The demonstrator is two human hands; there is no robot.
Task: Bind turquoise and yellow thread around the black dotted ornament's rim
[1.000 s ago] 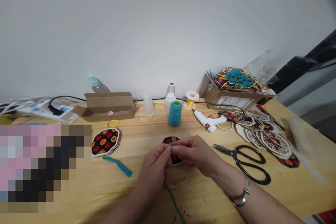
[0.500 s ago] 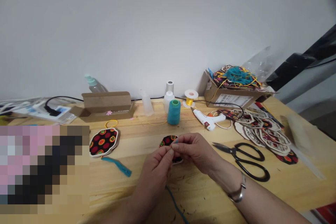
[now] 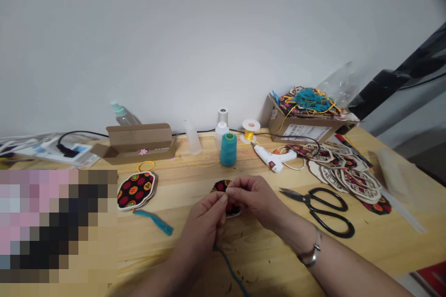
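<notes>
Over the desk (image 3: 278,264), left hand (image 3: 206,217) and right hand (image 3: 257,200) meet, fingers pinched together, apparently on teal cord (image 3: 230,267) slanting nearward below the left; the patterned piece (image 3: 218,186) lies partly hidden behind, nearer the right

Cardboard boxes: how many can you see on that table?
2. A long open box sits at the back left of the table; a taller box, piled with teal thread, sits at the back right. The pixelated patch at left may hide others.
</notes>
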